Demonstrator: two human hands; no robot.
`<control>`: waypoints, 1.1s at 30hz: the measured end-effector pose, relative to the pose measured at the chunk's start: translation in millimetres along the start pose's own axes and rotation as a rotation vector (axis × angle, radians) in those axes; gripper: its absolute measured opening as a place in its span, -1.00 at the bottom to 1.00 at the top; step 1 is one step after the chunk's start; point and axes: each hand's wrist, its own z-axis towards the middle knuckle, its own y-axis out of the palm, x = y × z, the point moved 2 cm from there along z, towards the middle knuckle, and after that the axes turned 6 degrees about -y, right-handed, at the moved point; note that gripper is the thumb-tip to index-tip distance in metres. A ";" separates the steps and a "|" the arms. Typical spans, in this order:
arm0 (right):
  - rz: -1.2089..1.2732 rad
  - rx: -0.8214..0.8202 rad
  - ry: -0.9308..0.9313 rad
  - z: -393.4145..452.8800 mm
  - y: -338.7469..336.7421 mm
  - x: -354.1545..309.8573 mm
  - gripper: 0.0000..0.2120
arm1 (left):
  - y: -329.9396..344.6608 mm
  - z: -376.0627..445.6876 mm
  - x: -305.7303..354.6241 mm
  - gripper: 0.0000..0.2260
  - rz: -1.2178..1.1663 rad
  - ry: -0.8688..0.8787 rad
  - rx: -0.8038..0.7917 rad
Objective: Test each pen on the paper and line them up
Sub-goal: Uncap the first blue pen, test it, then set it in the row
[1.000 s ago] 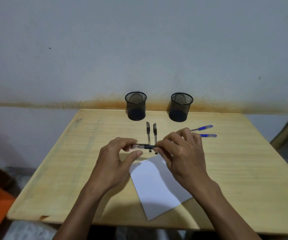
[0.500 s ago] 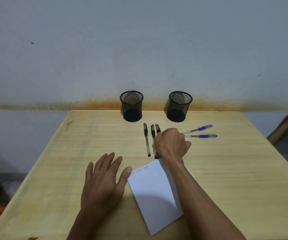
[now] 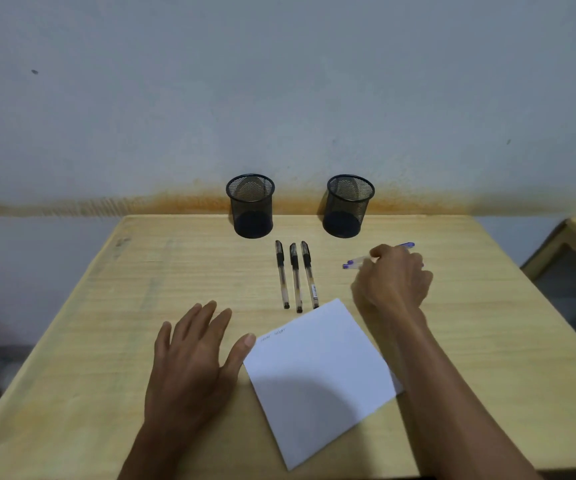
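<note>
Fingers (image 3: 380, 258) of right hand (image 3: 392, 278) over blue pens (image 3: 354, 264)

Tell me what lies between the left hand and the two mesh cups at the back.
In the head view, three black pens lie side by side between the left hand and the mesh cups; otherwise only bare table.

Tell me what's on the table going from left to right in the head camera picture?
left hand → left mesh cup → three black pens → paper → right mesh cup → right hand over the blue pens
</note>
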 end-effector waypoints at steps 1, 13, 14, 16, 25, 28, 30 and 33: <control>-0.037 -0.008 -0.016 5.4 -3.8 13.4 -0.73 | -0.9 0.1 0.6 -0.34 -0.001 -0.005 -0.007; -0.100 -0.065 -0.291 6.9 -18.0 64.1 -0.82 | -5.5 -3.9 4.3 -0.29 0.003 -0.005 -0.016; -0.014 -0.057 -0.291 0.8 -20.2 65.4 -0.84 | -5.9 -3.8 4.4 -0.29 0.006 -0.006 -0.014; 0.286 -0.050 -0.264 -13.9 -27.1 65.0 -0.88 | -6.4 -3.9 5.4 -0.29 0.006 -0.003 -0.012; 1.309 -0.193 -0.170 -88.0 -48.8 23.3 -0.87 | -9.3 -6.7 9.0 -0.33 -0.072 -0.011 0.006; 1.325 -0.200 -0.200 -104.8 -54.0 13.0 -0.93 | -17.5 -10.6 14.5 -0.42 -0.269 -0.035 0.076; 1.338 -0.202 -0.212 -114.1 -58.6 6.6 -0.94 | -28.2 -17.3 24.6 -0.54 -0.410 -0.012 0.176; 1.325 -0.195 -0.248 -125.8 -62.0 -0.9 -0.92 | -44.0 -28.5 47.8 -0.62 -0.494 0.116 0.270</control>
